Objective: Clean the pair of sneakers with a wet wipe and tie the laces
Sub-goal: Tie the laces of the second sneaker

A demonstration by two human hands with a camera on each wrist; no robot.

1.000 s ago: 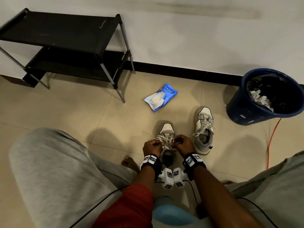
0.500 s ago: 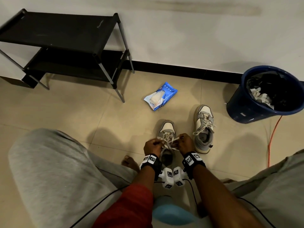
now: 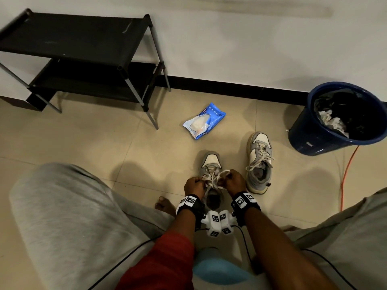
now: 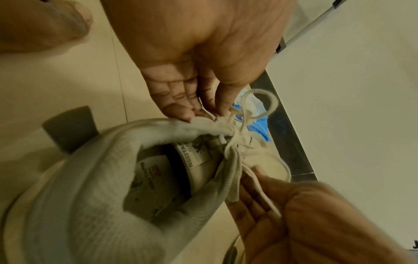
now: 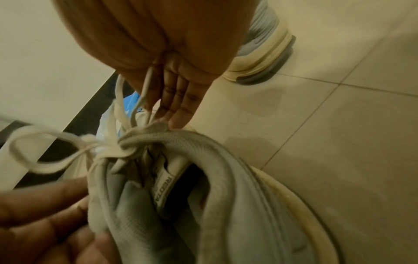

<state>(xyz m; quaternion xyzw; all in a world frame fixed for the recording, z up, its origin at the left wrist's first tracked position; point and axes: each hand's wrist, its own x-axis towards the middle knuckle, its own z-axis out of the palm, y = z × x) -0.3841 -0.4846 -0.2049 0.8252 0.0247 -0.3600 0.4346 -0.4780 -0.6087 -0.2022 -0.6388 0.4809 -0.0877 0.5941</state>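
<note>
Two grey and white sneakers stand on the tiled floor. The nearer sneaker sits between my knees, with its heel opening facing me. Its white laces are drawn into a knot with loops. My left hand pinches a lace at the knot on the left side. On the right, my right hand pinches the other lace strand. The second sneaker stands to the right with its laces loose.
A blue wet wipe pack lies on the floor beyond the sneakers. A blue bin with used wipes stands at the right, an orange cable beside it. A black shoe rack stands against the wall at left. My bare toes are left of the shoe.
Both hands stay at the nearer sneaker's laces and have shifted only slightly. A lace loop now stands out between them above the knot.
</note>
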